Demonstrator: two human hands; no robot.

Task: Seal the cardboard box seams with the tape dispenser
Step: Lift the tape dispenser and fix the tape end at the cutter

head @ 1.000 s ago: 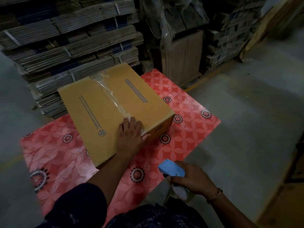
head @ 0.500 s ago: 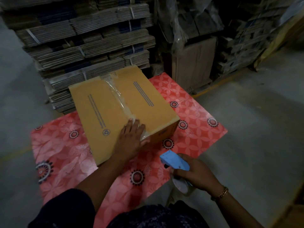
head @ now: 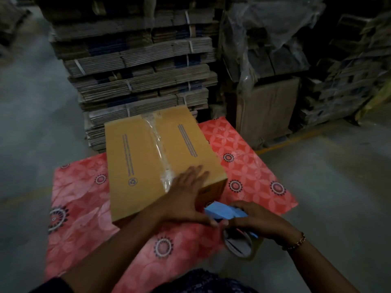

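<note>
A closed brown cardboard box sits on a red flowered mat, with a strip of clear tape running along its top centre seam. My left hand lies flat with fingers spread on the box's near right corner, its thumb touching my right hand. My right hand grips the blue tape dispenser just in front of the box's near side. The tape roll hangs below that hand.
Strapped stacks of flattened cardboard rise right behind the box. Plastic-wrapped bundles and an upright brown carton stand at the back right. Grey concrete floor with a yellow line surrounds the mat.
My right hand has brought the dispenser up and left, close to the box's near side. My left hand has slid right toward the corner and now touches the right hand. The view tilted up.
</note>
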